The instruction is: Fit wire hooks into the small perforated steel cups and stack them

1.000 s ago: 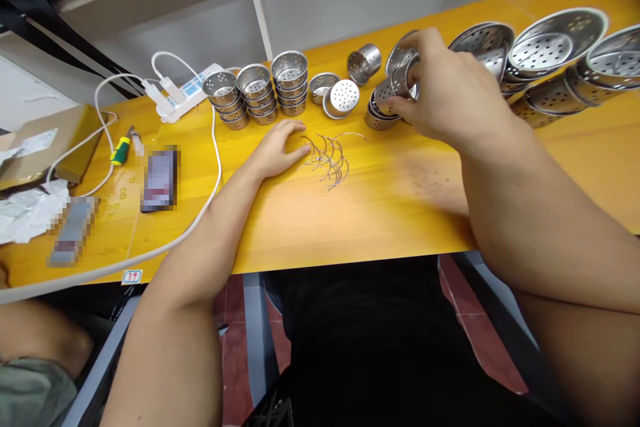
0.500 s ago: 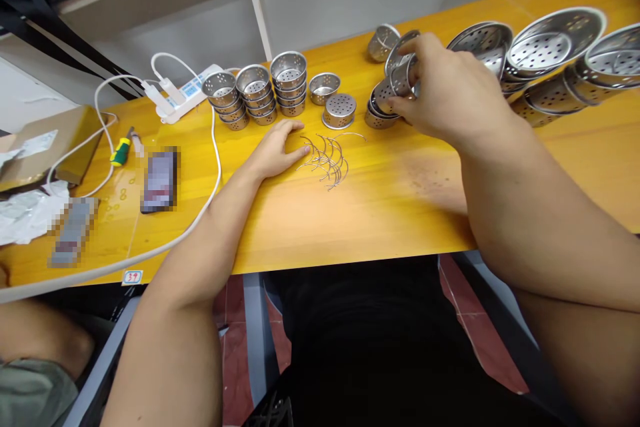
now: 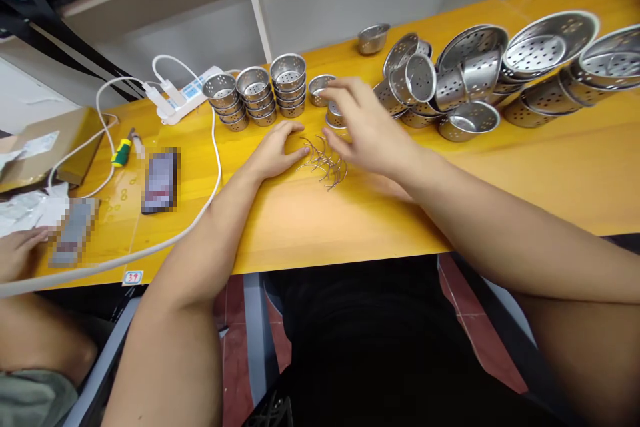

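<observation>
My left hand (image 3: pixel 278 152) rests on the yellow table with fingers apart and nothing in it, its thumb beside a small heap of curved wires (image 3: pixel 323 161). Over the table just right of the wires is my right hand (image 3: pixel 357 121), open and holding nothing. Its fingers partly cover an upturned perforated metal cup (image 3: pixel 335 116), and a small upright cup (image 3: pixel 319 89) stands behind that one. Three stacks of perforated cups stand beyond my left hand: a left stack (image 3: pixel 221 91), a middle one (image 3: pixel 254 83) and a right one (image 3: pixel 289 71).
Loose and nested cups (image 3: pixel 419 80) lie in a jumble at right, with larger perforated bowls (image 3: pixel 540 50) beyond. At left are a power strip (image 3: pixel 186 99) with white cables, a green-yellow screwdriver (image 3: pixel 121 152), two phones, a cardboard box and another person's hand (image 3: pixel 19 252).
My right hand has let go of the cups at the right and moved left, towards the upturned cup. The cups there have shifted. Another person's hand has appeared at the left edge.
</observation>
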Demonstrator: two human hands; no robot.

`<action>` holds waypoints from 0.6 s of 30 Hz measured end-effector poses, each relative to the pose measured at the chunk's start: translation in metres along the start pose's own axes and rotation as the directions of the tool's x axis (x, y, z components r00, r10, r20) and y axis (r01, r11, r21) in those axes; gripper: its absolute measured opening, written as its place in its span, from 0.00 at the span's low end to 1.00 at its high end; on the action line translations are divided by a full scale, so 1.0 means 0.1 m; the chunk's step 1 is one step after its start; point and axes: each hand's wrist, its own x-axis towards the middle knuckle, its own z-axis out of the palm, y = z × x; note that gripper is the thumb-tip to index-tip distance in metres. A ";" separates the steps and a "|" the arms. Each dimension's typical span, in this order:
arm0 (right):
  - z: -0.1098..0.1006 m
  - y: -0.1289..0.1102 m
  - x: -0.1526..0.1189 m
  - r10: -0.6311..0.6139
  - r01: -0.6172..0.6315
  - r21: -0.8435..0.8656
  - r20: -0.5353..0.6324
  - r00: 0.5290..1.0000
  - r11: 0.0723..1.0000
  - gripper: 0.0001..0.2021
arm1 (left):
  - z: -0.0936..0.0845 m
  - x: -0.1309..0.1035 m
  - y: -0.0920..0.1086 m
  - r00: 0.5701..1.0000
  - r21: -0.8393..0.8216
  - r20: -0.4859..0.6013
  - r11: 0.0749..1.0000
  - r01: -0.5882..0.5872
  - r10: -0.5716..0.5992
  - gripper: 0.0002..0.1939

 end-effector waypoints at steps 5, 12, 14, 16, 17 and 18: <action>0.55 0.36 0.11 0.121 -0.119 -0.041 0.058 0.991 0.992 0.40 | 0.00 0.00 0.02 1.000 0.004 0.007 1.000 -0.001 0.001 0.29; 0.57 0.40 0.11 0.153 -0.144 -0.069 0.153 0.976 0.987 0.32 | 0.02 0.00 0.00 1.000 -0.006 0.013 1.000 0.004 -0.004 0.29; 0.53 0.33 0.11 0.178 -0.164 -0.102 0.144 0.974 0.981 0.34 | 0.01 0.00 0.00 1.000 -0.007 0.010 1.000 0.003 -0.003 0.28; 0.51 0.29 0.12 0.200 -0.184 -0.131 0.127 0.971 0.974 0.37 | 0.00 -0.01 0.01 1.000 -0.012 0.009 1.000 -0.005 0.005 0.28; 0.50 0.28 0.13 0.208 -0.191 -0.139 0.120 0.971 0.972 0.37 | 0.00 -0.01 0.01 1.000 -0.012 0.008 1.000 -0.008 0.008 0.28; 0.50 0.29 0.13 0.212 -0.195 -0.142 0.115 0.970 0.970 0.37 | 0.00 -0.01 0.01 1.000 -0.010 0.010 1.000 -0.009 0.009 0.28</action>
